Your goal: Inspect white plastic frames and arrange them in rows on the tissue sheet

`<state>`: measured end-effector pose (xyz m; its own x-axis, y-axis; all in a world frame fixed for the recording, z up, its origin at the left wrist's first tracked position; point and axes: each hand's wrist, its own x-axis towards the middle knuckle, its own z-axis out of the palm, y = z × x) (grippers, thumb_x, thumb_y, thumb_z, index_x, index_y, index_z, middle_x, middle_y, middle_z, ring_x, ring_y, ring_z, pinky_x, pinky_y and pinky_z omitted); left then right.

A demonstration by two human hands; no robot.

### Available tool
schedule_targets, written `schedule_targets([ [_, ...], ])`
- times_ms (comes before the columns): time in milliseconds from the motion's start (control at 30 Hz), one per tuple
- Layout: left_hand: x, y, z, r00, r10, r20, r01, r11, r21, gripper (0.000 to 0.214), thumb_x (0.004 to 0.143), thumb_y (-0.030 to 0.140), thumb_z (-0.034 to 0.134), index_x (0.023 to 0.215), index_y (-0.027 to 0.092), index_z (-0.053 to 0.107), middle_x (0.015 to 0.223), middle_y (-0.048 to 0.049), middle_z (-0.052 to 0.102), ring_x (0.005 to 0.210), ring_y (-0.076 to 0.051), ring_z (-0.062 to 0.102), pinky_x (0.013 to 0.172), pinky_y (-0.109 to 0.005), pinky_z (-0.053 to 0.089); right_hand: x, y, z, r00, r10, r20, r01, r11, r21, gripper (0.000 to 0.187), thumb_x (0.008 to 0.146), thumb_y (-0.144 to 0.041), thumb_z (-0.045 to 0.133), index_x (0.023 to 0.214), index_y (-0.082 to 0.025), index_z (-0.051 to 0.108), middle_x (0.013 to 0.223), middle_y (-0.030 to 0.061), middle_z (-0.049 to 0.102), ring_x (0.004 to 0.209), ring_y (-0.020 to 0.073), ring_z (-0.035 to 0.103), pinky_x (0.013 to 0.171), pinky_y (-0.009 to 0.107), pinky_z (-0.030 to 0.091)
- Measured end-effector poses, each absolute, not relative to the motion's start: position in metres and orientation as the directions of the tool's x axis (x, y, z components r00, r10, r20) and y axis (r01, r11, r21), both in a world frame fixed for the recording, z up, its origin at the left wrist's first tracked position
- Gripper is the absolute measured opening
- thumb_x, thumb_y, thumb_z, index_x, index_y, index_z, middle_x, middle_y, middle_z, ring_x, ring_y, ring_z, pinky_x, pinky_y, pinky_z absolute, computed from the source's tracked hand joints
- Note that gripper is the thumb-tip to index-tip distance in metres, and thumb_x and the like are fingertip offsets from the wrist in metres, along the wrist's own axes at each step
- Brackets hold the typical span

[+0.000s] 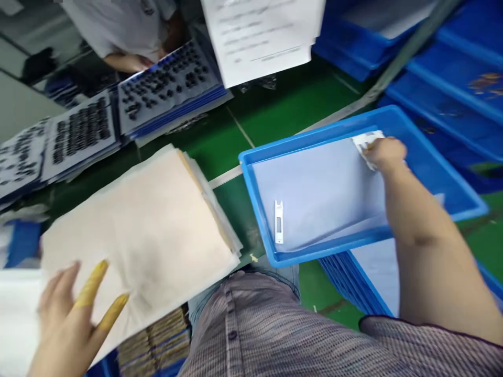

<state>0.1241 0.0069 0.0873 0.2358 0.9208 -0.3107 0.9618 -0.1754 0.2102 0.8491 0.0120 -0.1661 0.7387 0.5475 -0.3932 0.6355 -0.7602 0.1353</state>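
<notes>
My right hand (387, 154) reaches into a shallow blue tray (428, 152) lined with a pale sheet. Its fingers are closed on a small white plastic part (367, 142) at the tray's far side. A second white part (279, 221) lies flat near the tray's front left corner. My left hand (74, 314) rests at the lower left on a stack of cream paper sheets (149, 220). Its fingers are spread, and two of them wear yellow finger cots. It holds nothing.
Grey foam trays of small black parts (165, 86) lie at the upper left on the green table (275, 110). Another person in white sits behind them. Printed papers (263, 36) hang at top centre. Stacked blue trays (451, 68) fill the right side.
</notes>
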Motion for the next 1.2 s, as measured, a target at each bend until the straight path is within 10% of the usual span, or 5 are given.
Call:
schedule_targets([
  [200, 0.171, -0.001, 0.073, 0.309, 0.918, -0.247, 0.876, -0.173, 0.451, 0.071, 0.096, 0.035, 0.063, 0.157, 0.058, 0.035, 0.171, 0.0093, 0.034, 0.158, -0.034, 0.032, 0.131, -0.061, 0.025, 0.849, 0.026, -0.176, 0.767, 0.594, -0.243, 0.606, -0.795, -0.030, 0.059, 0.070, -0.028, 0.078, 0.033, -0.023, 0.033, 0.054, 0.0070, 0.061, 0.046, 0.0092, 0.035, 0.055, 0.037, 0.027],
  [367, 0.254, -0.020, 0.033, 0.377, 0.867, -0.325, 0.250, 0.243, 0.937, 0.066, 0.099, 0.055, 0.061, 0.160, 0.047, 0.036, 0.171, 0.0000, 0.034, 0.158, -0.030, 0.032, 0.132, -0.054, 0.027, 0.724, 0.025, -0.125, 0.507, 0.829, -0.238, 0.479, -0.500, -0.721, 0.009, 0.070, -0.020, 0.076, 0.066, -0.019, 0.068, 0.072, 0.0070, 0.074, 0.060, 0.0133, 0.062, 0.060, 0.028, 0.048],
  [567, 0.327, -0.039, 0.009, 0.371, 0.832, -0.412, -0.380, 0.541, 0.750, 0.099, 0.081, 0.090, 0.056, 0.163, 0.042, 0.029, 0.176, -0.0010, 0.022, 0.164, -0.033, 0.013, 0.133, -0.055, 0.019, 0.497, 0.005, 0.002, -0.083, 0.995, -0.051, 0.215, -0.032, -0.976, 0.003, 0.084, -0.030, 0.075, 0.088, -0.031, 0.076, 0.102, 0.0018, 0.076, 0.099, 0.0233, 0.073, 0.094, 0.044, 0.062],
  [900, 0.227, -0.014, 0.032, 0.343, 0.641, -0.686, -0.685, 0.671, 0.285, 0.059, 0.088, 0.044, 0.075, 0.142, 0.026, 0.058, 0.140, -0.0104, 0.067, 0.139, -0.037, 0.058, 0.113, -0.056, 0.051, 0.411, 0.020, 0.032, -0.276, 0.952, 0.133, 0.345, 0.227, -0.911, 0.024, 0.101, -0.029, 0.063, 0.122, -0.031, 0.072, 0.125, 0.0039, 0.072, 0.120, 0.0250, 0.069, 0.102, 0.046, 0.061],
  [1200, 0.168, -0.014, 0.039, 0.352, 0.625, -0.697, -0.698, 0.671, 0.249, 0.076, 0.083, 0.024, 0.079, 0.153, 0.028, 0.049, 0.125, -0.0095, 0.075, 0.121, -0.031, 0.071, 0.108, -0.051, 0.056, 0.381, 0.003, 0.002, -0.584, 0.780, 0.226, 0.273, 0.451, -0.850, 0.072, 0.089, -0.046, 0.080, 0.152, -0.032, 0.048, 0.150, 0.0141, 0.053, 0.138, 0.0340, 0.052, 0.112, 0.059, 0.049],
])
